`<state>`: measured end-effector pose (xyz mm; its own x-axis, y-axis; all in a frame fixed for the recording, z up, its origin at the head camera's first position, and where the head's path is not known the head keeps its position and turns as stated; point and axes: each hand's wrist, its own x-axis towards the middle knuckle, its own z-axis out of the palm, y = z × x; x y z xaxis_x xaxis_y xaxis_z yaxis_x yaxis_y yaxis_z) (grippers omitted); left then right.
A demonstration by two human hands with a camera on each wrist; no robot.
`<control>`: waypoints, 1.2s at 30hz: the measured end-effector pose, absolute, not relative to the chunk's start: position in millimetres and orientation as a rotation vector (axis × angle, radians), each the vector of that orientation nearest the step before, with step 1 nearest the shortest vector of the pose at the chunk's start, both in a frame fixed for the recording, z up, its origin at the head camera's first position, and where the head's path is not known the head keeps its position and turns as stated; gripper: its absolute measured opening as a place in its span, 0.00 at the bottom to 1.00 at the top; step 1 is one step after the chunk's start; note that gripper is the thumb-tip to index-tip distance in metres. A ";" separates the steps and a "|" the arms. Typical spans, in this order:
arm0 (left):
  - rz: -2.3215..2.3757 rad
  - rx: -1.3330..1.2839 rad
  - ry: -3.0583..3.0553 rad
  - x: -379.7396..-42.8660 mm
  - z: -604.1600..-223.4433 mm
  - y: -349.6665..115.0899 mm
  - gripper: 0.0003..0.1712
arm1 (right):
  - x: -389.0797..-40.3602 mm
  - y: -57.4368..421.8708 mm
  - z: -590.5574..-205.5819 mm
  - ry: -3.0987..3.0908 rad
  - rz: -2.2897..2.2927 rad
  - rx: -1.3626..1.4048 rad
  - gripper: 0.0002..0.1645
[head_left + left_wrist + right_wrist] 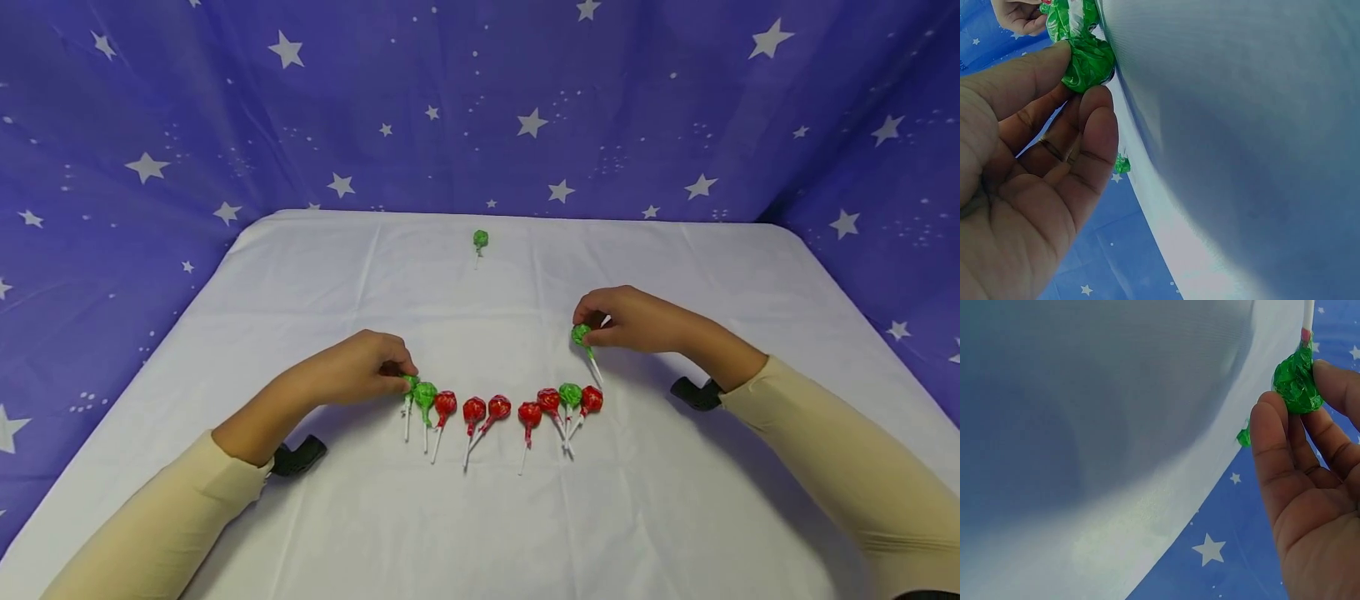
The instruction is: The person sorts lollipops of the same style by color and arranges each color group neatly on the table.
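My left hand (363,367) pinches the wrapped head of a green lollipop (1090,65) between thumb and fingertips, at the left end of a curved row. Right beside it lies a second green lollipop (425,395), then a red lollipop (446,405). Farther back on the right, my right hand (630,321) holds another green lollipop (1297,381) by its head, the white stick slanting toward the row. Below that hand, a green lollipop (570,395) sits between two red ones, their sticks crossing.
More red lollipops (498,407) fill the middle of the row, sticks toward me. One lone green lollipop (480,239) lies near the far edge of the white-covered table (360,517). A blue star-patterned cloth (450,50) hangs behind.
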<state>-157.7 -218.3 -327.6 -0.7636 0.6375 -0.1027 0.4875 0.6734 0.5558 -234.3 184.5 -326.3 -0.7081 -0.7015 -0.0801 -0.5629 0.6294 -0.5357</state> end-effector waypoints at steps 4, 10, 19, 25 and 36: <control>0.750 0.906 2.596 -156.7 -328.4 -218.2 0.04 | -238.7 177.1 -328.5 2.576 -0.669 -1.046 0.08; 0.739 0.907 2.598 -154.4 -329.4 -219.3 0.04 | -244.2 161.7 -331.3 2.557 -0.637 -1.099 0.07; 0.760 0.903 2.606 -152.9 -328.6 -219.7 0.03 | -257.5 142.1 -325.0 2.555 -0.636 -1.137 0.07; 0.762 0.911 2.609 -153.9 -329.4 -219.3 0.04 | -267.8 131.3 -317.0 2.562 -0.639 -1.139 0.08; 0.770 0.940 2.605 -156.8 -327.6 -218.4 0.04 | -289.5 112.3 -312.4 2.579 -0.702 -1.107 0.09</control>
